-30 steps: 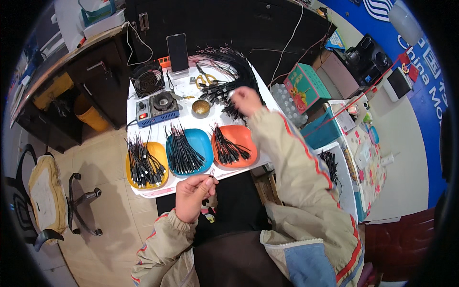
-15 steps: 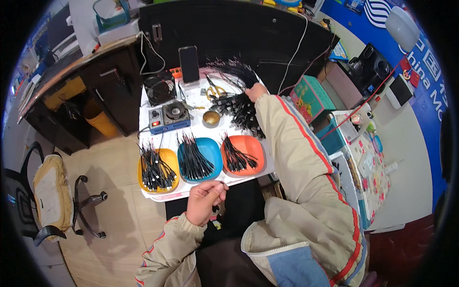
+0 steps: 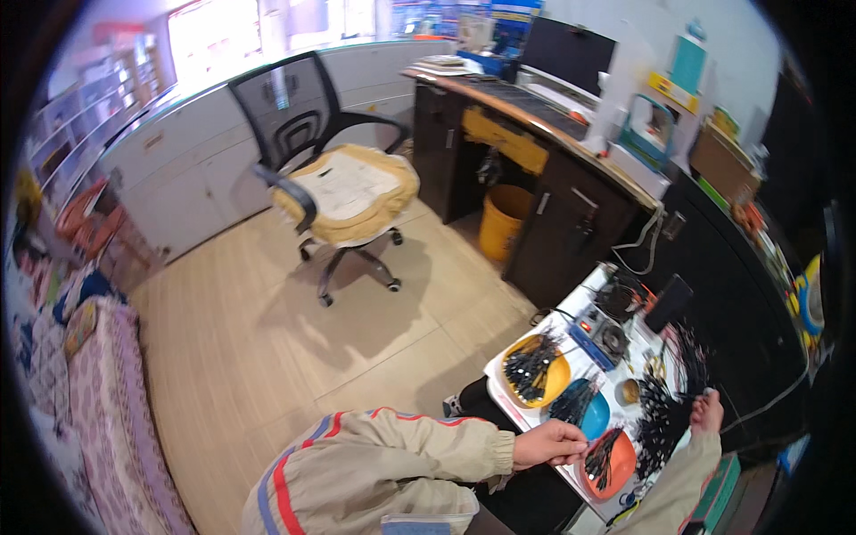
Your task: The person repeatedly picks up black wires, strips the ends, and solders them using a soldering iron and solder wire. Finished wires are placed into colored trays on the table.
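Note:
My left hand [image 3: 551, 443] is pinched at the near edge of the orange bowl [image 3: 621, 475]; whatever lies between thumb and fingertips is too small to make out. Short black cables [image 3: 603, 461] with bare wire ends lie in that bowl. More cables fill the blue bowl [image 3: 597, 417] and the yellow bowl [image 3: 555, 382]. My right hand [image 3: 707, 414], fingers curled together, is at the right edge of a large pile of black cables [image 3: 658, 419]. A small pale spot shows at its fingertips, but what it grips is unclear.
Behind the bowls on the white table stand a blue box-shaped device [image 3: 590, 346], a small brass-coloured cup [image 3: 629, 390] and a dark phone [image 3: 669, 303] propped upright. A wheeled chair [image 3: 348, 192] and a dark desk [image 3: 562, 241] with a yellow bin [image 3: 504, 221] are beyond.
The view has swung left, so the table now sits at lower right. My left hand has come to the orange bowl's edge. My right hand remains by the cable pile, its fingers lifted slightly.

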